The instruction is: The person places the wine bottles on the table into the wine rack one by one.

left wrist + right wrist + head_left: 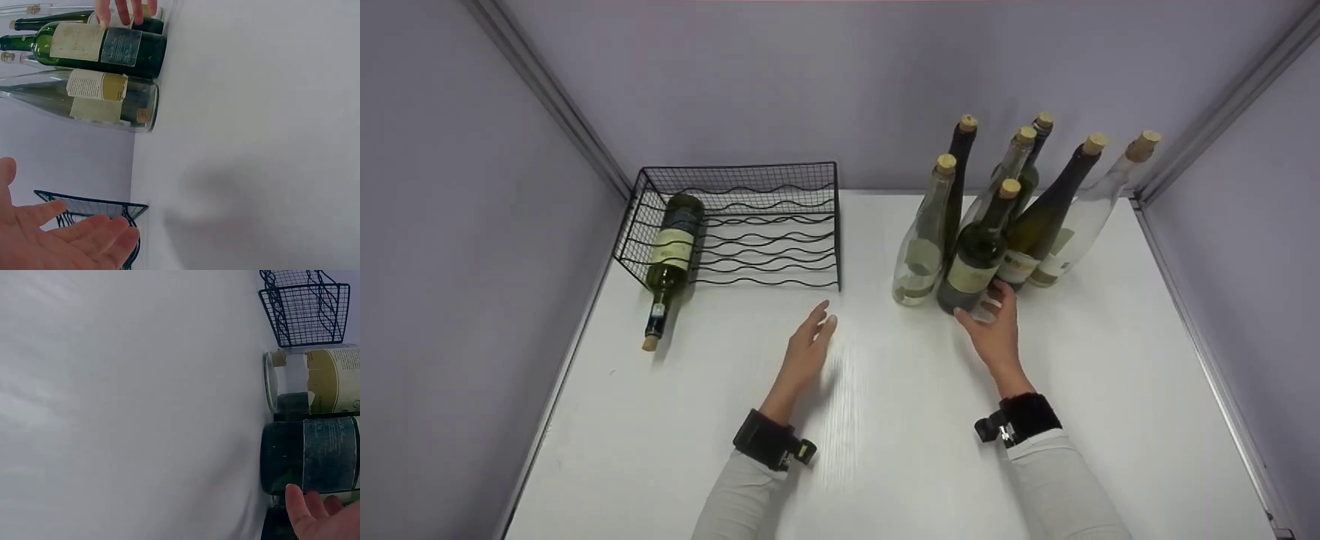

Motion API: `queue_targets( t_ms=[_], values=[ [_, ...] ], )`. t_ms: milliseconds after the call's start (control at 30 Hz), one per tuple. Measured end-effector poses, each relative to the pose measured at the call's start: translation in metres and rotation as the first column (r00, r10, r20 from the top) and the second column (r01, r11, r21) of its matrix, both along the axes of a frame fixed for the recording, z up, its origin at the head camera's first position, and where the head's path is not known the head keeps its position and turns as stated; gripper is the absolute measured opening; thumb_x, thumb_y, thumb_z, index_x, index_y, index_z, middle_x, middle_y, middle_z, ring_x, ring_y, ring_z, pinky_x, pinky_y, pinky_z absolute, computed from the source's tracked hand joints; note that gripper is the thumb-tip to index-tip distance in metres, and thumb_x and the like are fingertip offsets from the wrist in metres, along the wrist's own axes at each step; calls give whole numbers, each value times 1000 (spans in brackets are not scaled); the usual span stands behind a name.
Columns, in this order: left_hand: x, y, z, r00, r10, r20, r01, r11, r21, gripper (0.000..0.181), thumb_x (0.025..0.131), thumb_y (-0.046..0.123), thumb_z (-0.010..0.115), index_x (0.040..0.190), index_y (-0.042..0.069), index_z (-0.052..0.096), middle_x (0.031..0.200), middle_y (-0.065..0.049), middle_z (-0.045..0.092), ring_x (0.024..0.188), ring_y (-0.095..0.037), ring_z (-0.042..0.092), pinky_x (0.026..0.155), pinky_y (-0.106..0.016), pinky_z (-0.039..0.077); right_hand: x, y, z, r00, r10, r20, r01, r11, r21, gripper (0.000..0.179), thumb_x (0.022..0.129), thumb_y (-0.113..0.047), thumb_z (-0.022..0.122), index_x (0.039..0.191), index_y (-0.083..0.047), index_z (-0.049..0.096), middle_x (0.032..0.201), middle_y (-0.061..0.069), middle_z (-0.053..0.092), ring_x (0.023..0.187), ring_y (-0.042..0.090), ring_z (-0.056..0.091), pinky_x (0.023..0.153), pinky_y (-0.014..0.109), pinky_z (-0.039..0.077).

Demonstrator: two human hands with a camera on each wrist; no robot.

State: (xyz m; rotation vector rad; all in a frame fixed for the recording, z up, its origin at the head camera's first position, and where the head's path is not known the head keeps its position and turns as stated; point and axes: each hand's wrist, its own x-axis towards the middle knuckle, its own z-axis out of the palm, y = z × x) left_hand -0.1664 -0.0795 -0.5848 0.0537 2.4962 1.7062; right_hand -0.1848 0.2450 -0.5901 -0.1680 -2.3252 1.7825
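My right hand (996, 334) is at the lower right side of a corked dark green wine bottle (973, 276), thumb in front and fingers loosely bent. In the right wrist view, the thumb tip (291, 488) reaches the edge of the bottle near its base. This bottle stands upright at the front of a group. A clear corked bottle (921, 259) is just left of it, and a brown-green bottle (1039, 225) stands behind to the right. My left hand (805, 349) hovers over the table with fingers extended, holding nothing, in front of a black wire wine rack (838, 240).
Another green wine bottle (671, 247) lies in the rack's left end, its corked neck toward me. Several more corked bottles, including a clear one (1091, 217) at the far right, crowd the back of the white table (885, 450). Grey walls (885, 90) enclose the back and sides.
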Motion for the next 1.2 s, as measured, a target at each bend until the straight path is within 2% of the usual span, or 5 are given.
queue_targets(
  t_ms=[267,667,833,967,1200],
  values=[
    [-1,14,-1,999,-45,16,45,999,21,60,103,52,37,152,16,38,145,-17,47,130,-36,47,105,-52,37,-14,-6,5,998,-57,-13,57,998,36,86,85,-20,79,149,-4,24,139,20,35,128,35,39,97,52,40],
    [-6,31,-5,994,-88,70,85,995,51,60,103,53,37,151,17,40,144,-15,49,131,-33,46,107,-49,36,-30,-5,7,998,-63,3,62,992,110,98,84,-26,80,154,-5,15,147,18,34,132,31,38,106,48,36],
    [-5,33,-8,991,-105,87,101,993,56,59,104,52,37,152,17,39,145,-15,48,132,-33,46,107,-48,36,-36,-1,5,999,-52,-3,52,989,137,98,84,-27,80,155,-7,15,151,16,32,135,30,37,109,46,32],
    [-4,33,-9,989,-109,95,103,993,64,59,104,52,37,152,17,40,146,-15,47,132,-33,46,108,-48,35,-37,1,5,998,-39,43,32,987,157,101,85,-35,78,157,-10,11,157,15,25,139,30,32,112,43,28],
    [-3,33,-11,989,-106,103,101,993,54,59,104,53,36,151,18,40,146,-14,47,130,-31,49,106,-49,37,-37,2,1,998,-11,63,2,990,139,102,86,-39,77,157,-11,9,159,14,21,142,30,29,114,40,26]
  ],
)
